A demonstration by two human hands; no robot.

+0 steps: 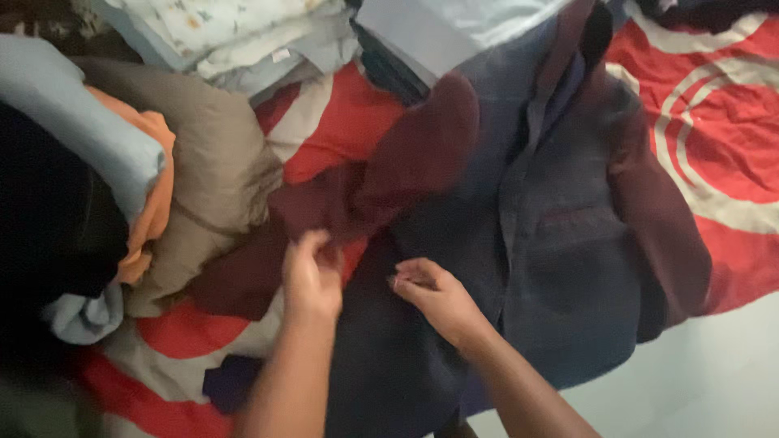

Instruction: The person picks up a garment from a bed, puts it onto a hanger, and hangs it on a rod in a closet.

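A dark blue-grey shirt with maroon sleeves [560,243] lies spread face up on a red and white patterned sheet [722,154]. My left hand [312,272] pinches the end of the shirt's maroon left sleeve [389,174], which lies folded across toward the left. My right hand [434,292] rests on the shirt's dark body just beside it, fingers curled and pinching the fabric near the side seam.
A heap of clothes sits at the left: black cloth [49,227], an orange piece [154,186], a tan garment [219,162] and a light blue one [73,105]. Folded pale clothes [251,32] lie at the top. Pale floor [714,381] shows at bottom right.
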